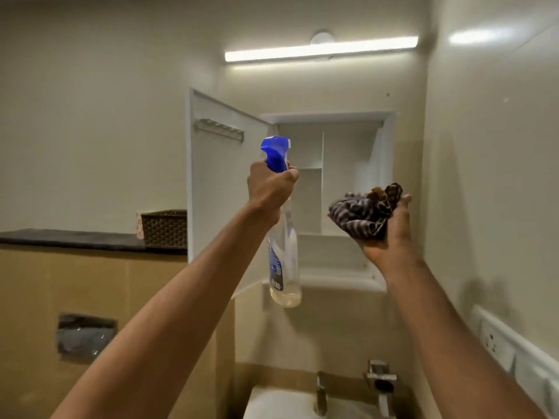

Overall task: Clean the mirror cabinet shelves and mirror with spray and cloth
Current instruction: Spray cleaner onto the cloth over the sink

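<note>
Blue-topped spray bottle point(284, 261): left hand point(269, 189) | cloth point(366, 213): right hand point(390, 237) | cabinet door point(223, 182) open

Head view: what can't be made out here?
- Mirror: faces away; only the back of the open door shows.
- Bottle: label too small and blurred to read.
- Cabinet: lower right shelf hidden behind the cloth and right hand.
- Left hand: its own back hides whether a finger pulls the trigger.
- Sink: cut off by the bottom edge.
</note>
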Tool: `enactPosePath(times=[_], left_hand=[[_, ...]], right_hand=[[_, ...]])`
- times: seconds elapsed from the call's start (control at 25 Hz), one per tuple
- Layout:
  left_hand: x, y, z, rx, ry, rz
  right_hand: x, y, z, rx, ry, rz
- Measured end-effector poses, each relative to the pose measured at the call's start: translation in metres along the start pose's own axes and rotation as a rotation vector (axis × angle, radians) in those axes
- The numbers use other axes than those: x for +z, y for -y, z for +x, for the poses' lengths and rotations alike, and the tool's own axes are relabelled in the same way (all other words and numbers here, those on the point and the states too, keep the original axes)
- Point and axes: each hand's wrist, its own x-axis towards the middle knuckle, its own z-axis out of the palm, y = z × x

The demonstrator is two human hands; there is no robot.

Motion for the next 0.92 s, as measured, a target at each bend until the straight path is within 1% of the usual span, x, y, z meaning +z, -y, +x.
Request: enactPosePath(times=[0.12, 0.28, 0.36, 0.44, 0.52, 0.6, 0.68, 0.8, 0.92], left_hand=[[0.028, -0.003, 0.044, 0.059, -0.077, 0.053], [0.044, 0.002, 0.094, 0.104, -0.178, 0.131], [0.052, 0.005, 0.112, 0.135, -0.192, 0.177], [0.058, 0.007, 0.126, 0.147, -0.197, 0.193], [0.064, 0.012, 0.137, 0.136, -0.191, 0.208], [0.065, 0.017, 0.146, 0.113, -0.19, 0.196], [0.067, 0.021, 0.153, 0.095, -0.193, 0.172], [0.074, 0.023, 0.159, 0.12, -0.194, 0.165], [0.082, 0.024, 0.161, 0.119, -0.101, 0.127]], right_hand=[[0.008, 0.022, 0.034, 0.093, 0.099, 0.117], [0.013, 0.038, 0.071, 0.155, 0.138, 0.024], [0.015, 0.048, 0.087, 0.17, 0.126, 0.018], [0.016, 0.055, 0.099, 0.205, 0.127, 0.069], [0.014, 0.058, 0.109, 0.269, 0.157, 0.127], [0.008, 0.057, 0.124, 0.305, 0.171, 0.135], [0.004, 0.057, 0.134, 0.301, 0.155, 0.116], [-0.003, 0.059, 0.144, 0.283, 0.139, 0.073], [-0.016, 0.059, 0.163, 0.192, 0.099, -0.015]])
